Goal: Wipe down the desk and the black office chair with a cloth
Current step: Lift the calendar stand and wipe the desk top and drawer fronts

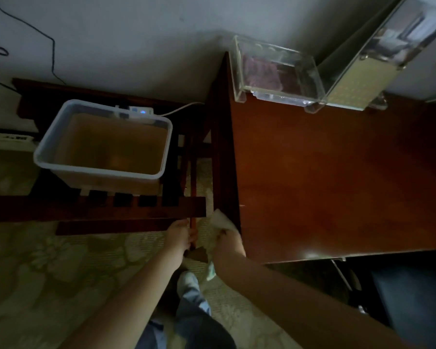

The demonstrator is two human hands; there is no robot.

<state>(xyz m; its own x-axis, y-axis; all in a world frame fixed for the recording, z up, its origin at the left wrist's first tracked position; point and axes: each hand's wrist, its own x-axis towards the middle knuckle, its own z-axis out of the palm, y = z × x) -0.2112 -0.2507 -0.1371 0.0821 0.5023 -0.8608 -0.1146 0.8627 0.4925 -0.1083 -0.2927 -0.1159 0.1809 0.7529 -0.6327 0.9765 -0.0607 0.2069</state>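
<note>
The reddish-brown wooden desk (pixel 337 177) fills the right half of the view. My right hand (pixel 228 244) is closed on a pale cloth (pixel 218 224), pressed against the desk's left side edge near its front corner. My left hand (pixel 179 239) rests beside it, fingers on a thin dark wooden upright of the slatted rack. A dark shape at the bottom right may be the black office chair (pixel 413 298), partly tucked under the desk.
A dark slatted wooden rack (pixel 93 209) stands left of the desk and carries a translucent plastic bin (pixel 103 144). A clear acrylic tray (pixel 277 74) and a glass-fronted box (pixel 368 69) sit at the desk's back. A patterned green carpet (pixel 61 268) covers the floor.
</note>
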